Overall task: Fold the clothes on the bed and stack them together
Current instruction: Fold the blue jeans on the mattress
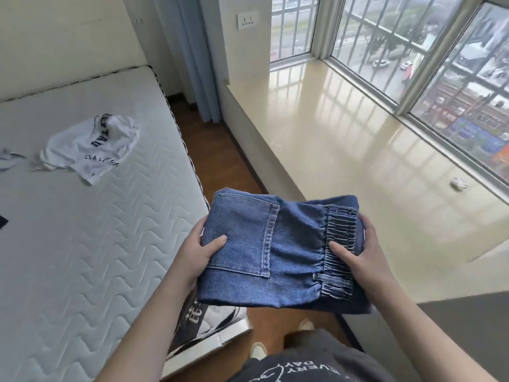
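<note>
A folded pair of blue jeans [264, 244] with an elastic waistband and a back pocket facing up is held in the air between the bed and the window sill. My left hand [197, 249] grips its left edge, thumb on top. My right hand [360, 252] grips the waistband side, thumb on top. A crumpled white T-shirt [88, 147] with dark lettering lies on the bare quilted mattress [82, 257] of the bed. A small grey-white garment [8, 159] and a dark piece of cloth [2, 221] show at the left edge.
A wide glossy cream window sill [344, 150] runs along the right under barred windows, with a small white object [458, 184] on it. A strip of wooden floor [214, 155] separates bed and sill. A blue curtain [198, 56] hangs in the corner.
</note>
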